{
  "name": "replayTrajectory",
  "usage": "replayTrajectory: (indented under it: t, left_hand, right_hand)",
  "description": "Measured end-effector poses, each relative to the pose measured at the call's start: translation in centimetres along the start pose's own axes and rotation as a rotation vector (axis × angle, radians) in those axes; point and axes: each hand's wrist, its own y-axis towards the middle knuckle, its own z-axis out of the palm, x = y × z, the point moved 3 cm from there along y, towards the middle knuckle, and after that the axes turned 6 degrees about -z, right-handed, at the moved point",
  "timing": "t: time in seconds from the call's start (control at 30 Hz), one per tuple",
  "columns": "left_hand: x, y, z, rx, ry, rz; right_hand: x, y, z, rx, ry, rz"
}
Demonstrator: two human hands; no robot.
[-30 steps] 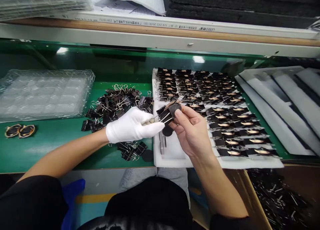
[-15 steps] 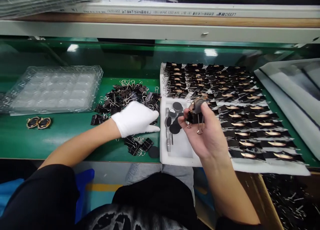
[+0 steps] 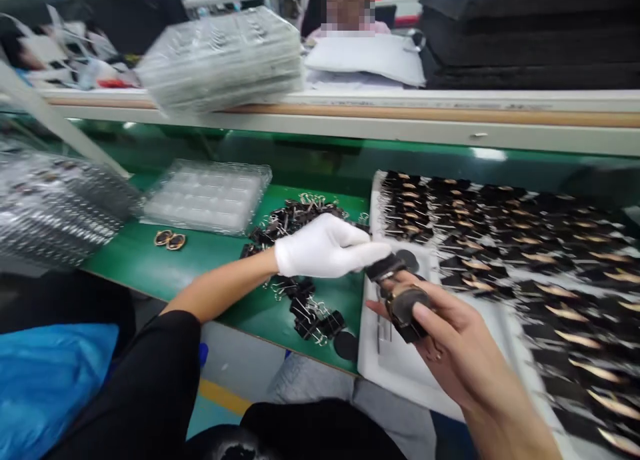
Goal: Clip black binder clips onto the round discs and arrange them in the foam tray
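Observation:
My left hand [image 3: 330,247], in a white glove, pinches a black binder clip [image 3: 384,268] between thumb and fingers. That clip is close to the fingertips of my bare right hand [image 3: 450,327]; I cannot tell whether they touch it. My right hand is closed on a gold-rimmed round piece [image 3: 411,305] with a dark disc face, and a black binder clip is clamped on it. Left of my hands, a pile of binder clips [image 3: 280,223] lies on the green table, with a smaller cluster [image 3: 315,320] nearer the edge. Beneath my right hand sits a white foam tray [image 3: 415,373].
Rows of clipped gold-edged pieces [image 3: 565,293] fill the right side. A black disc [image 3: 345,345] lies near the table edge. Two joined gold-rimmed pieces [image 3: 170,239] and clear plastic trays [image 3: 205,197] are on the left, beside stacked filled trays [image 3: 55,207]. A shelf [image 3: 350,117] crosses overhead; a person sits beyond.
My left hand has gone from the clip pile to beside my right hand, now with a binder clip. The view has shifted left and up, bringing stacked trays and a person into sight.

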Motion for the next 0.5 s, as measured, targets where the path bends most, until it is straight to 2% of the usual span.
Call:
replayTrajectory:
  t: [0.1,0.23,0.37,0.5]
  left_hand:
    - [0.0,-0.2,0.5,0.084,-0.143,-0.042]
    - [-0.2,-0.6,0.6,0.148,0.026,-0.139]
    - [-0.6,-0.9,0.6,0.134,0.131,-0.187]
    - [-0.3,-0.9,1.3,0.134,0.078,-0.167]
  right_hand:
    - [-0.2,0.1,-0.3,0.013,-0.156,-0.130]
    - [0.1,-0.1,-0.7,0.003,-0.334,-0.223]
    - [1.1,-0.4,-0.8,0.003,-0.424,-0.317]
    - [2.0,-0.2,-0.5,0.019,-0.498,-0.387]
